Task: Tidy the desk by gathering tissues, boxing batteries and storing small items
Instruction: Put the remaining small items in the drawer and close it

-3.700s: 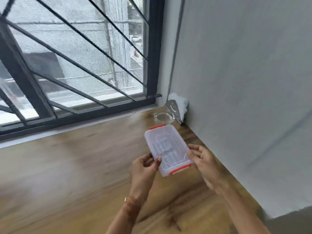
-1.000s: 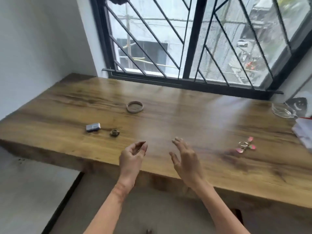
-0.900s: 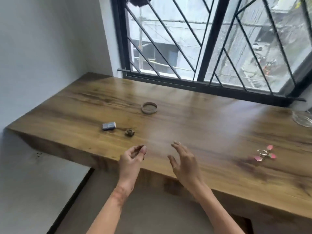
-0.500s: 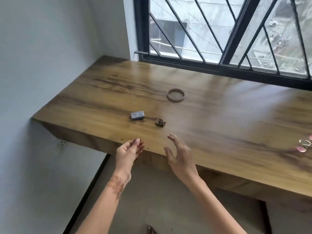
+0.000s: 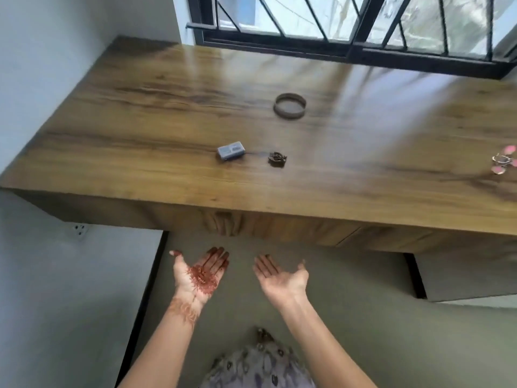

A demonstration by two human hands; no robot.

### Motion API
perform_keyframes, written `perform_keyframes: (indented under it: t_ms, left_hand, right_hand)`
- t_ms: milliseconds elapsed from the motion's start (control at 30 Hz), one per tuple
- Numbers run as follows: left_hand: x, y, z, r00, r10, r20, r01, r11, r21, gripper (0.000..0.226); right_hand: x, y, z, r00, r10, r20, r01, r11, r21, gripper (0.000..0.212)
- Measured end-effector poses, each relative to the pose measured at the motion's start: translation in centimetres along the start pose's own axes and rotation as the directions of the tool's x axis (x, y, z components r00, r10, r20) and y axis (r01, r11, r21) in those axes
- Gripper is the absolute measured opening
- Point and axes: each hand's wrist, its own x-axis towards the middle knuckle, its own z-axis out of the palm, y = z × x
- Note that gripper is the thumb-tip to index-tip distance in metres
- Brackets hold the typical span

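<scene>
Both forearms are reaching forward side by side; the left hand (image 5: 199, 273) and right hand (image 5: 280, 276) are lying palm up, fingers straight, holding nothing.

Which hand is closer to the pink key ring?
Right. The right hand is off the desk, well left of the pink key ring; the left hand is farther left.

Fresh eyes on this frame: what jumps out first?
Two empty palms turned up in front of the desk: the left hand, henna-patterned, and the right hand. On the desk a small grey box lies beside a dark clip, with a brown ring farther back toward the window.
</scene>
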Motion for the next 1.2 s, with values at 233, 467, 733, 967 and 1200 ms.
perform_keyframes:
  t_ms: [233, 467, 733, 967, 1200]
  left_hand:
    - [2.7, 3.8, -0.5, 0.996, 0.087, 0.009, -0.086, 0.992, -0.094, 0.100]
    - [4.0, 5.6, 0.4, 0.989, 0.136, 0.060, -0.129, 0.986, -0.109, 0.104]
    - [4.5, 6.2, -0.5, 0.991, 0.101, 0.088, -0.087, 0.985, -0.148, 0.111]
    - [2.7, 5.3, -3.4, 0.995, 0.074, 0.063, -0.064, 0.986, -0.156, 0.109]
    - [1.0, 4.9, -4.7, 0.995, 0.077, 0.057, -0.067, 0.984, -0.162, 0.108]
  right_hand:
    - [4.2, 1.1, 1.1, 0.989, -0.147, -0.013, 0.148, 0.983, 0.111, 0.095]
    - [6.2, 0.9, 1.4, 0.973, -0.229, -0.019, 0.230, 0.964, 0.132, 0.099]
    - [6.7, 0.2, 1.5, 0.969, -0.245, 0.012, 0.241, 0.961, 0.135, 0.107]
    - [4.8, 1.6, -1.2, 0.974, -0.227, -0.011, 0.227, 0.964, 0.137, 0.103]
    - [3.3, 2.4, -2.8, 0.975, -0.224, -0.010, 0.223, 0.964, 0.144, 0.101]
